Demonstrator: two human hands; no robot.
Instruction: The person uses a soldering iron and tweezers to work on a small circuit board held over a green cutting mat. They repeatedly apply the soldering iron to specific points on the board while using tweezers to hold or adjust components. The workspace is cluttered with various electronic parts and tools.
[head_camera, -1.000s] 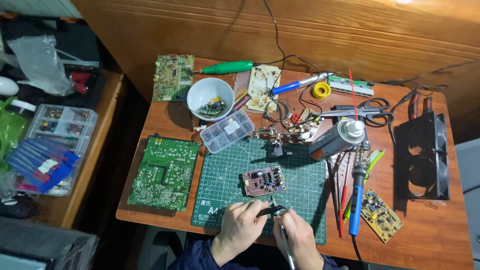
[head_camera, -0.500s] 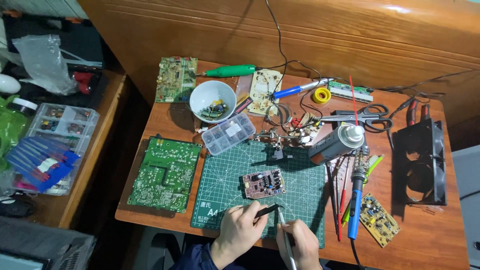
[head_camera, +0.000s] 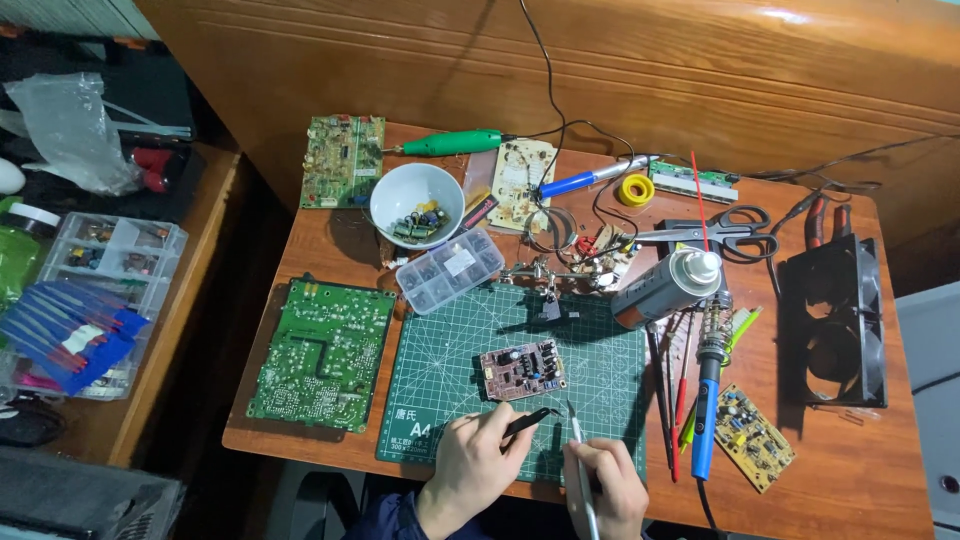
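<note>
Head view: near the front edge of the bench (head_camera: 830, 470), on the green cutting mat (head_camera: 440, 350), left hand (head_camera: 470, 470) pinching black tweezers (head_camera: 530, 420), right hand (head_camera: 605, 490) gripping a slim metal probe (head_camera: 577, 450). Both tips aimed at the small reddish circuit board (head_camera: 523, 370), just short of touching. Judged: tools lined up for component work; next, steady tip contact on the board's near edge.

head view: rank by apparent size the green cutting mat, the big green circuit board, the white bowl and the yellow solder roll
1. green cutting mat
2. big green circuit board
3. white bowl
4. yellow solder roll
</note>
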